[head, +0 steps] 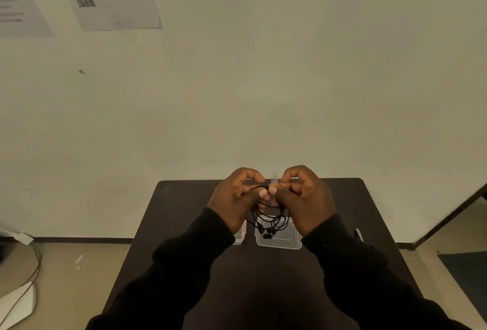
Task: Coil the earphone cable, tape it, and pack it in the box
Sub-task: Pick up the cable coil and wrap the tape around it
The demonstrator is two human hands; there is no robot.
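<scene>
While the dark desk (184,224) carries the open clear plastic box (279,240), both hands pinch the coiled earphone cable (271,217) above it: left hand (237,197), right hand (303,197). Coiling appears done; taping seems under way; packing remains. The tape strip (274,180) between the fingertips is indistinct.
</scene>
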